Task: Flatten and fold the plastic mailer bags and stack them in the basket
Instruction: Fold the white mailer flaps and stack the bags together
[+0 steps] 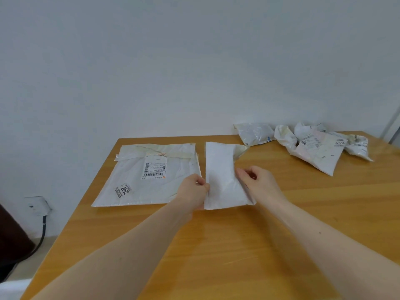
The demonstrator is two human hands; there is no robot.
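From the head camera, a wooden table point(216, 245) runs out from under the person's two bare forearms to a pale wall point(151, 61).

At the middle of the table lies a narrow folded mailer point(220, 176), white and plain, its long sides running away from the viewer. The left hand point(192, 189) pinches the mailer's left edge near the close end, thumb and fingertips curled onto the plastic. The right hand point(259, 182) grips the right edge opposite, fingers curled over the fold. The far right corner of this mailer flares open, showing a creamy flap point(240, 149).

Just beside it on the left, apart by a thin strip of bare wood, lies a flat mailer point(151, 180), wide and smoothed out. It carries a shipping label point(154, 169) with barcodes, a black stamp point(123, 190) near its close left corner, and a yellowed tape strip point(155, 151) across its far end.

At the far right of the table, well apart from the hands, sits a heap of crumpled mailers point(313, 146), several with labels, one smaller grey-white one point(254, 134) lying nearest the wall.

Below the table's left edge, a wall socket point(36, 205) holds a plug with a dark cable point(42, 234) hanging down towards the floor. A dark brown shape point(10, 241) fills the lower left corner; I cannot tell what it is.
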